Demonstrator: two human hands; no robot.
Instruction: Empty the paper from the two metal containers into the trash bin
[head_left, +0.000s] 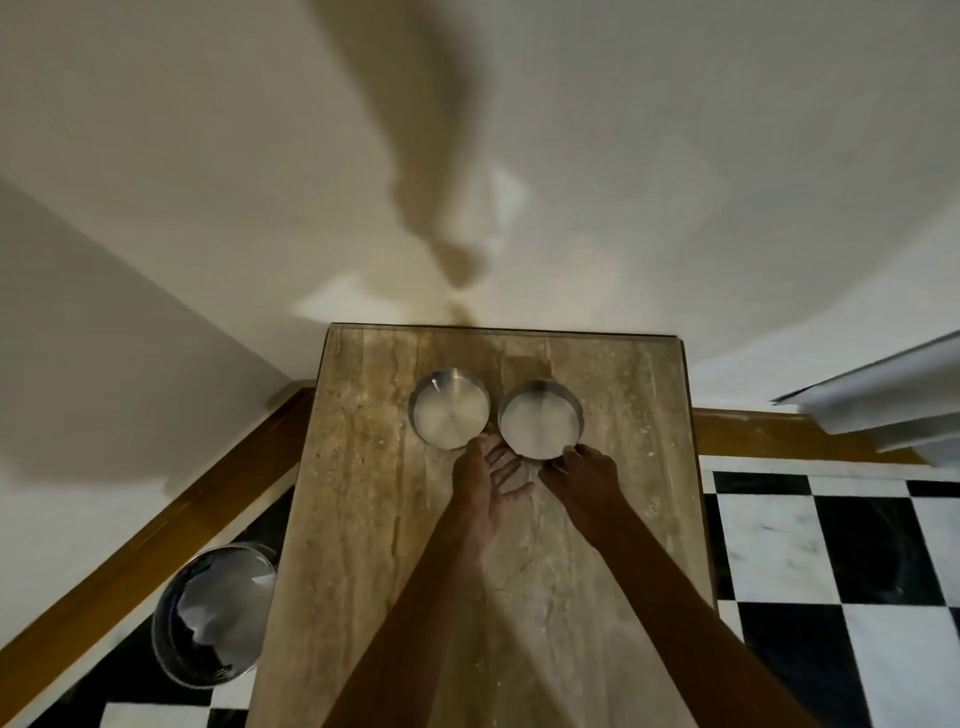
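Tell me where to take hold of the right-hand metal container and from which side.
Take the right container by its near rim, coming from the person's side, where the right hand already touches it. It stands upright and open-topped with a thin wall, so a pinch grip over the rim likely suits. The left container crowds its left side.

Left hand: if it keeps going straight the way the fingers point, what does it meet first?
Probably the left metal container: the open left hand points up the table with its fingertips already near that container's near rim. Contact is unclear from this angle.
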